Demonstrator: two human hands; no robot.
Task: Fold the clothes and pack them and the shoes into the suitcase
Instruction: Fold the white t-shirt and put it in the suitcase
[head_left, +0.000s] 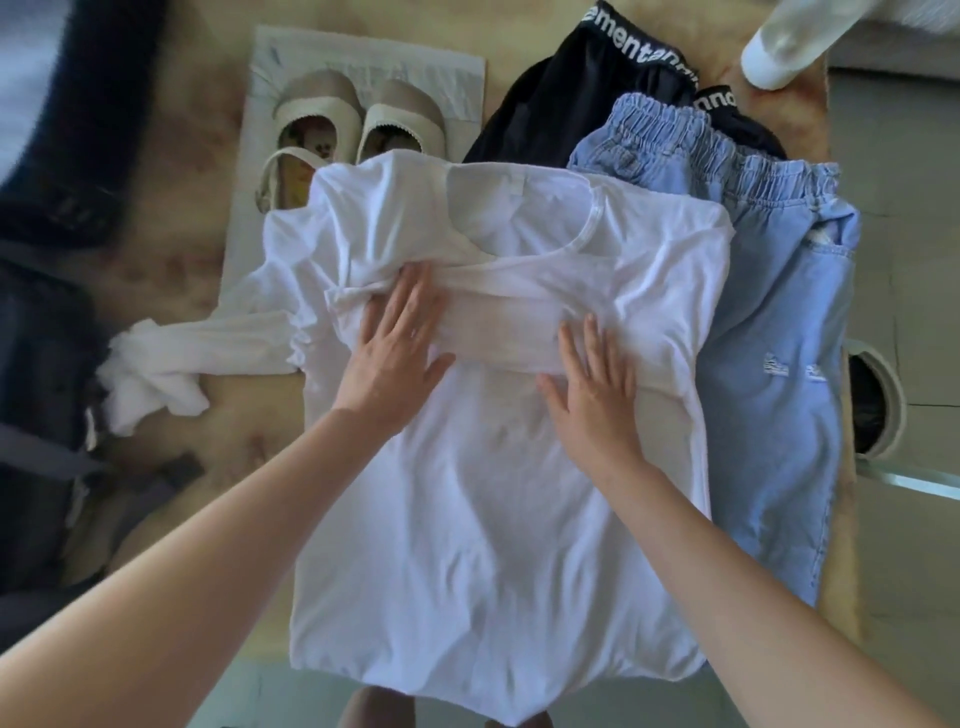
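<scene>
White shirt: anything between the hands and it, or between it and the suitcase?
No. The left hand and right hand lie flat on the white shirt. Toward the dark suitcase at left, only the shirt's own bunched sleeve lies on the table; the shoes sit farther back.

The shirt (483, 493) lies central on the table (171, 291). The left hand (395, 343) and right hand (592, 379) rest flat on it, side by side. The jeans (779, 415) lie to its right, partly beneath it. Behind it, the shoes (353, 124) sit on a sheet (457, 83), with another garment (561, 104) to their right. The suitcase (47, 338) is at far left.
</scene>
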